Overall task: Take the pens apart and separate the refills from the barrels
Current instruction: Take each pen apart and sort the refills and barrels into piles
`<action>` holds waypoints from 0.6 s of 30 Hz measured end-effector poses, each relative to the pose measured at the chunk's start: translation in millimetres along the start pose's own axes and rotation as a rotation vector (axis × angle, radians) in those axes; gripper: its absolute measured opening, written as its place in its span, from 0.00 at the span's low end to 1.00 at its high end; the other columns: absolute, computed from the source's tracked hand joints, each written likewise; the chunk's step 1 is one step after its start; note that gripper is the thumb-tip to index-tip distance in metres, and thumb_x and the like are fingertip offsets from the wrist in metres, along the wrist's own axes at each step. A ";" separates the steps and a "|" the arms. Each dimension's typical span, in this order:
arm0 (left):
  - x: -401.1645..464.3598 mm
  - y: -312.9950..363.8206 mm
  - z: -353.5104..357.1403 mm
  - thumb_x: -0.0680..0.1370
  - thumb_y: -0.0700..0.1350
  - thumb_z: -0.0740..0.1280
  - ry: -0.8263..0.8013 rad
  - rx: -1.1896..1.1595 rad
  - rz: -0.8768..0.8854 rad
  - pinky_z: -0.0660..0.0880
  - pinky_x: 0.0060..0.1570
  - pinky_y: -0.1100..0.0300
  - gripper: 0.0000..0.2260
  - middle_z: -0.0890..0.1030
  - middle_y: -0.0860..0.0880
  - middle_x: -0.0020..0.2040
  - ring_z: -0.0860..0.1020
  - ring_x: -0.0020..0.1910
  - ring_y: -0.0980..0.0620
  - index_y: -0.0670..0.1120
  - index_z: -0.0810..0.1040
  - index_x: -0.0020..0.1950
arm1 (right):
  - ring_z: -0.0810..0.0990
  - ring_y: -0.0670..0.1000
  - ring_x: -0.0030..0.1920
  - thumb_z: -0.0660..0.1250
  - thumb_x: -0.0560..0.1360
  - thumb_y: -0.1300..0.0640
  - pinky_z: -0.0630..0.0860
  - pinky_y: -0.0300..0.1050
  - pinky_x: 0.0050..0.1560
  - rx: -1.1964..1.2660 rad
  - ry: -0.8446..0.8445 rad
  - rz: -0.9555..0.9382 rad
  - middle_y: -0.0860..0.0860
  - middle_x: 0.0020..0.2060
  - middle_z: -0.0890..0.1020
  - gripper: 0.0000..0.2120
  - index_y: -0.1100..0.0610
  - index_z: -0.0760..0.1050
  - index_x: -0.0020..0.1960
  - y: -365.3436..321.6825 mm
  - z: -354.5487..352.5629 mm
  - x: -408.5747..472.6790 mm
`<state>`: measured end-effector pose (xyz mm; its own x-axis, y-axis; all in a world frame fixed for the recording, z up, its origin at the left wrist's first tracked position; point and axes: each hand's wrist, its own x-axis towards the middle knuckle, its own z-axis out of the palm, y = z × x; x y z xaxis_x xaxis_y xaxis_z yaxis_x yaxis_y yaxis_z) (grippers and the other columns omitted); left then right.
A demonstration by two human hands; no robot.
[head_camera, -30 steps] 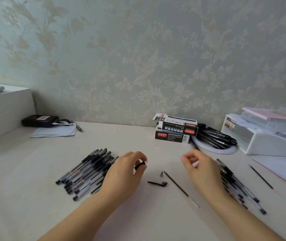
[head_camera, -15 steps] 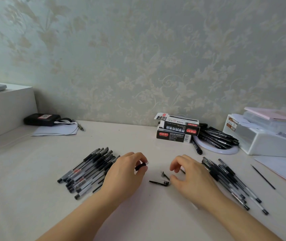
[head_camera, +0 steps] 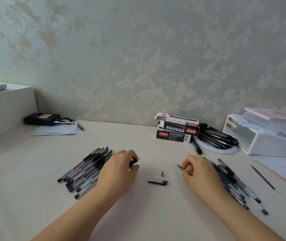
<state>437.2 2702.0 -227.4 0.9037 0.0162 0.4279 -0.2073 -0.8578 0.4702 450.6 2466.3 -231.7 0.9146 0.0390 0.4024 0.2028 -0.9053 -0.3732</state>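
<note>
One pen is in pieces on the table [head_camera: 147, 214] and many more pens wait their turn. The left hand [head_camera: 119, 173] curls its fingers round a barrel [head_camera: 133, 162]; only the dark tip end pokes out past the thumb, and it points right and a bit far. The right hand [head_camera: 198, 171] pinches a thin refill [head_camera: 179, 166] near its metal tip. The tip points left and far, and the rest of the refill is hidden under the hand, so its long line seems to run from far left to near right.

Between the two hands lie a small metal cone [head_camera: 162, 174] and a black cap [head_camera: 157, 182]. The cap lies flat, with its long side going left to right.

A big bunch of whole pens [head_camera: 84, 169] lies to the left of the left hand, pointing from near left to far right. Another bunch of pens [head_camera: 232, 183] lies just right of the right hand, slanting the other way. One lone refill [head_camera: 262, 177] lies further right, well apart from it.

I think the job has only just started, since most pens look whole and still need opening
</note>
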 end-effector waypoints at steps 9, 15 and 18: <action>1.8 -11.3 -17.4 0.75 0.50 0.66 -0.022 0.211 -0.182 0.68 0.37 0.59 0.08 0.71 0.53 0.42 0.71 0.42 0.50 0.49 0.69 0.41 | 0.74 0.39 0.38 0.69 0.72 0.64 0.66 0.31 0.37 0.153 0.134 -0.096 0.43 0.38 0.74 0.08 0.52 0.77 0.43 -7.2 4.8 -0.4; 0.5 -10.5 -15.5 0.76 0.46 0.62 -0.072 0.295 -0.171 0.65 0.35 0.58 0.07 0.70 0.52 0.41 0.70 0.42 0.49 0.48 0.66 0.40 | 0.73 0.36 0.38 0.70 0.71 0.63 0.64 0.27 0.36 0.242 0.124 -0.214 0.42 0.38 0.76 0.10 0.49 0.78 0.44 -18.7 15.6 -5.2; -0.5 -8.0 -15.8 0.78 0.44 0.59 -0.047 0.306 -0.139 0.68 0.35 0.57 0.04 0.75 0.51 0.46 0.75 0.46 0.47 0.48 0.69 0.43 | 0.74 0.40 0.35 0.70 0.71 0.63 0.65 0.30 0.36 0.264 0.113 -0.208 0.41 0.38 0.76 0.10 0.49 0.78 0.44 -17.0 18.1 -4.0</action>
<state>432.5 2717.0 -219.2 0.9332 0.1262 0.3364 0.0349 -0.9637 0.2648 449.8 2489.2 -242.1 0.8028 0.1509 0.5768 0.4777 -0.7417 -0.4709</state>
